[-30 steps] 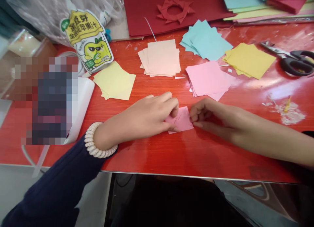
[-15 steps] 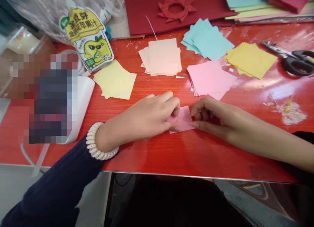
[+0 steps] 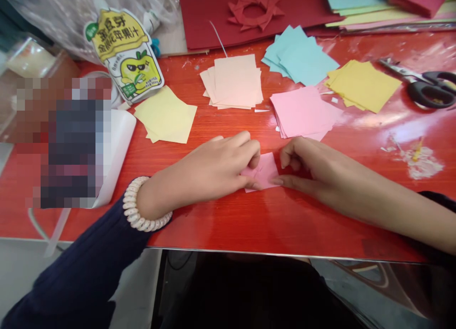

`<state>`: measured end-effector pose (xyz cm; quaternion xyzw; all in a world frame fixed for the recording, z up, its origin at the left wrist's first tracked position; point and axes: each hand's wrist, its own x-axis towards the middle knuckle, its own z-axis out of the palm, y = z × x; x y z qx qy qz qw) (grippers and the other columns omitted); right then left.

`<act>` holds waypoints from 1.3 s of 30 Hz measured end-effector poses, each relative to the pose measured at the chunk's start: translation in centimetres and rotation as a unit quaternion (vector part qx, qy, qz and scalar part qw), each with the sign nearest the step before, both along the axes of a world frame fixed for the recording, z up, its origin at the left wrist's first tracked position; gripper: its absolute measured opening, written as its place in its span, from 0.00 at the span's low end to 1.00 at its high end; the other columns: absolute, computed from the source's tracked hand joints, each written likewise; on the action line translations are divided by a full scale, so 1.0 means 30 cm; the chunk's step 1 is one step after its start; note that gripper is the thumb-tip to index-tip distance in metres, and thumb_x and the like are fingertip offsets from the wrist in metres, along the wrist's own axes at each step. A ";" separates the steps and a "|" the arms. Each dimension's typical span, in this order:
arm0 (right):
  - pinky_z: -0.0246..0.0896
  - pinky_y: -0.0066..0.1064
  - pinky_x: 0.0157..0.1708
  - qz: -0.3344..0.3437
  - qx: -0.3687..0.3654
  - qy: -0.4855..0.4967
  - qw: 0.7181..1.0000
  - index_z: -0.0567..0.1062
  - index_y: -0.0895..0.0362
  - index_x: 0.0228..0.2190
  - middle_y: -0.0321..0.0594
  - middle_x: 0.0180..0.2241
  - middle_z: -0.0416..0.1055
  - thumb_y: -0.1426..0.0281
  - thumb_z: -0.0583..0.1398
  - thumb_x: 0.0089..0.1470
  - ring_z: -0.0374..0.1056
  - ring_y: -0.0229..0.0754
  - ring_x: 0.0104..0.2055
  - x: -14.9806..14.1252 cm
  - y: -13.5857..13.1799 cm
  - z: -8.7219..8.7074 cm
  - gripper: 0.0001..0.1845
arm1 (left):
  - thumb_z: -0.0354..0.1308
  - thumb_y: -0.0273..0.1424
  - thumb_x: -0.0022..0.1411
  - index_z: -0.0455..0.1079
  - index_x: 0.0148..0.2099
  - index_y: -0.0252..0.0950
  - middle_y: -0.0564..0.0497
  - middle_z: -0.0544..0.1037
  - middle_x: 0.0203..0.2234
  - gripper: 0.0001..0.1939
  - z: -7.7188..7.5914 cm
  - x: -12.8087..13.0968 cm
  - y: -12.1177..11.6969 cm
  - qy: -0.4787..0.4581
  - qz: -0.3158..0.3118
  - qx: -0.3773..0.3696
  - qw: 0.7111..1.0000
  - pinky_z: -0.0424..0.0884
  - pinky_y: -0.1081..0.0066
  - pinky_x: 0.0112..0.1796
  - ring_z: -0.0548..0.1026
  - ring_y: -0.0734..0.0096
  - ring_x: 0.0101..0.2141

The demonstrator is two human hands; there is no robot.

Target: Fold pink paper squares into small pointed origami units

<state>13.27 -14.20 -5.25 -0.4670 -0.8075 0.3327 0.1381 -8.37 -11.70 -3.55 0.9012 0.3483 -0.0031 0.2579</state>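
Observation:
A small folded pink paper (image 3: 265, 170) lies on the red table (image 3: 249, 220) between my two hands. My left hand (image 3: 217, 166), with a white coil band on its wrist, has its fingers curled and presses the paper's left side with its fingertips. My right hand (image 3: 306, 166) is curled too, its thumb tip on the paper's right edge and its other fingers bent just off the sheet.
Stacks of paper squares lie behind: pale yellow (image 3: 166, 116), peach (image 3: 235, 81), pink (image 3: 302, 111), light blue (image 3: 299, 56), yellow (image 3: 363, 84). Black-handled scissors (image 3: 423, 86) lie far right. A juice pouch (image 3: 124, 56) stands at the left. A dark red folded ring (image 3: 254, 11) rests on red sheets.
My right hand's fingers have drawn back to the right, off most of the pink paper. My left hand stays pressed on it.

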 end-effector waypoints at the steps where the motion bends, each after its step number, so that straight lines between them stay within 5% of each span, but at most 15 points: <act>1: 0.57 0.33 0.30 0.012 0.006 -0.007 1.000 0.62 0.55 0.31 0.39 0.31 0.64 0.69 0.59 0.54 0.60 0.40 0.30 0.008 0.000 -0.006 0.08 | 0.52 0.36 0.63 0.62 0.39 0.35 0.52 0.67 0.35 0.08 0.000 0.000 0.000 -0.001 0.000 -0.001 1.000 0.57 0.71 0.33 0.64 0.73 0.31; 6: 0.58 0.31 0.28 0.051 -0.055 -0.015 0.997 0.63 0.53 0.34 0.37 0.32 0.65 0.66 0.60 0.54 0.60 0.39 0.30 0.057 0.015 -0.002 0.10 | 0.52 0.35 0.63 0.62 0.38 0.35 0.52 0.67 0.36 0.08 0.000 0.002 -0.001 0.001 0.004 -0.007 1.000 0.57 0.71 0.33 0.65 0.73 0.31; 9: 0.56 0.31 0.24 0.016 -0.089 0.019 0.996 0.62 0.54 0.31 0.36 0.27 0.64 0.60 0.57 0.57 0.58 0.37 0.25 0.038 0.019 0.012 0.11 | 0.53 0.35 0.63 0.62 0.39 0.35 0.52 0.67 0.36 0.08 -0.003 0.002 -0.001 -0.002 0.002 -0.003 1.000 0.57 0.71 0.33 0.65 0.74 0.31; 15: 0.53 0.33 0.28 -0.011 0.070 -0.020 0.997 0.61 0.55 0.29 0.40 0.29 0.64 0.59 0.59 0.54 0.60 0.42 0.30 -0.021 -0.002 -0.008 0.14 | 0.53 0.36 0.63 0.62 0.37 0.35 0.52 0.67 0.35 0.09 -0.005 0.004 -0.007 -0.002 0.007 0.009 1.000 0.56 0.70 0.31 0.63 0.75 0.29; 23: 0.54 0.36 0.32 0.037 0.104 -0.039 0.993 0.63 0.56 0.31 0.44 0.32 0.66 0.59 0.55 0.57 0.61 0.45 0.34 -0.004 0.001 -0.024 0.13 | 0.50 0.30 0.63 0.62 0.35 0.35 0.51 0.66 0.33 0.04 -0.015 0.025 -0.025 0.008 0.038 0.037 0.999 0.58 0.69 0.32 0.64 0.72 0.31; 29: 0.57 0.35 0.35 0.090 0.045 -0.020 0.995 0.64 0.56 0.34 0.42 0.35 0.65 0.66 0.58 0.55 0.62 0.44 0.36 0.032 0.014 -0.005 0.08 | 0.52 0.31 0.61 0.58 0.40 0.36 0.50 0.66 0.37 0.06 -0.021 0.023 -0.030 0.004 0.046 0.036 0.998 0.62 0.66 0.36 0.65 0.67 0.36; 34: 0.58 0.34 0.32 0.047 -0.011 -0.012 0.999 0.64 0.56 0.35 0.42 0.36 0.66 0.65 0.61 0.51 0.62 0.43 0.34 0.038 0.017 0.002 0.12 | 0.55 0.33 0.59 0.57 0.36 0.37 0.49 0.65 0.37 0.08 -0.017 0.026 -0.026 -0.026 0.079 0.006 0.997 0.64 0.66 0.36 0.66 0.66 0.37; 39: 0.59 0.33 0.30 0.018 -0.019 0.044 0.999 0.66 0.57 0.41 0.41 0.36 0.68 0.61 0.61 0.52 0.63 0.41 0.32 0.021 0.026 0.013 0.17 | 0.54 0.30 0.58 0.58 0.32 0.37 0.54 0.68 0.27 0.07 -0.010 0.025 -0.006 -0.103 0.140 -0.084 0.981 0.62 0.71 0.28 0.65 0.75 0.27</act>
